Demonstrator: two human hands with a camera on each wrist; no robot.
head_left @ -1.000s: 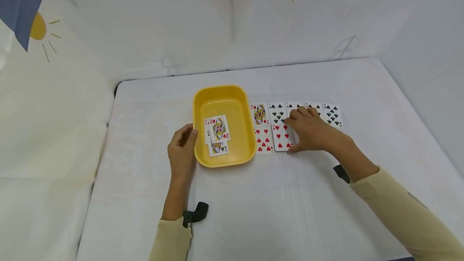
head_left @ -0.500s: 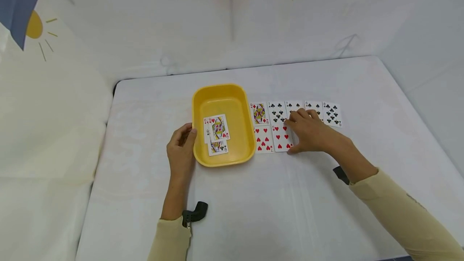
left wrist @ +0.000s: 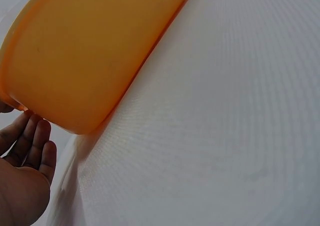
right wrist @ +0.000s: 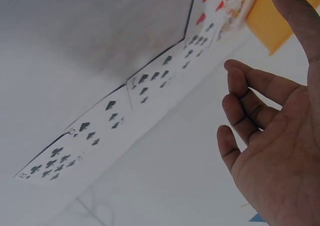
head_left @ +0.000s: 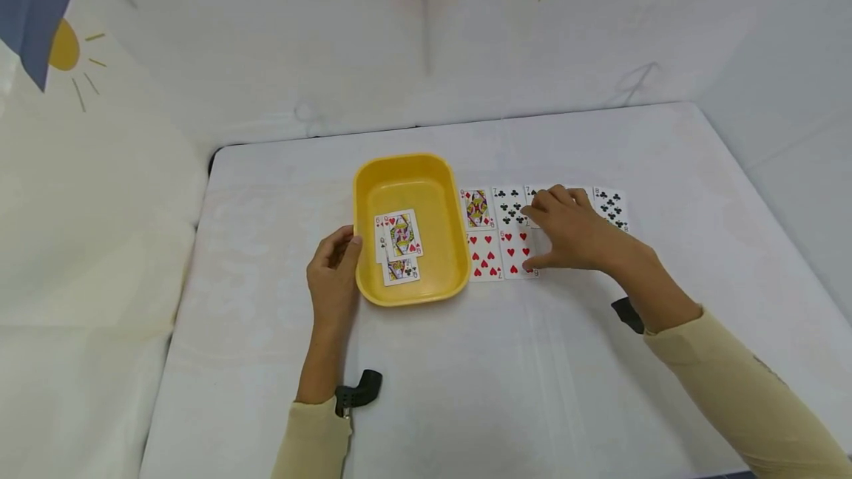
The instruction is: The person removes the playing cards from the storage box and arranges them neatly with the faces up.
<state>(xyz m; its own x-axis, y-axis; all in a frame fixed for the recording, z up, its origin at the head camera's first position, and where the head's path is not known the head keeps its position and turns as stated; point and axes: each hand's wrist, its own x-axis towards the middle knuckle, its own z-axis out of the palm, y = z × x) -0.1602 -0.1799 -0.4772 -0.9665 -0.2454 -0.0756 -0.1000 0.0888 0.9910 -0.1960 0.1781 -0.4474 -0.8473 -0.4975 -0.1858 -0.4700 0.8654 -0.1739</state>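
My left hand [head_left: 333, 276] grips the left rim of a yellow plastic tray [head_left: 459, 257], thumb at the rim and fingers against the outer wall. Inside lie several overlapping playing cards, with a queen of hearts [head_left: 403, 233] on top. My right hand [head_left: 575, 235] hovers with spread fingers and nothing held, its thumb over the lower right of a six of hearts [head_left: 514, 251]. A seven of hearts [head_left: 482, 261] lies between that card and the tray. Behind them, in a row, lie a queen of diamonds, a seven of clubs [head_left: 509, 202], spades and an eight of clubs [right wrist: 52, 163].
A white cloth covers the table [head_left: 466, 390]. White sheets with sun drawings [head_left: 64, 46] rise behind and at the sides. Both wrists wear black camera mounts [head_left: 359, 390].
My right hand has lifted off the six of hearts and shifted slightly up and back, now covering more of the back row's spade cards. The left hand and tray stay put.
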